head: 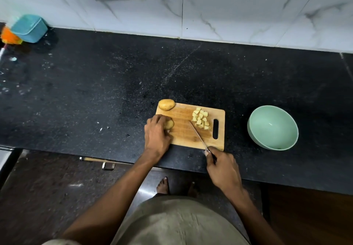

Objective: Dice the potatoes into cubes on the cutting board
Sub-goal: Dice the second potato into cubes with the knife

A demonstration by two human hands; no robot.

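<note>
Low in the frame, the right hand (222, 165) grips the knife (198, 136) by its handle, blade running diagonally up-left across the cutting board (183, 132) toward the diced cubes (201, 119). Left of centre, the left hand (157, 132) curls over a potato (169, 124) on the board's left edge; it looks firm, rounded, likely to roll, so best pinned from above. Farther up, a whole potato (166, 104) lies at the board's upper-left corner, long axis running left-right across the frame.
</note>
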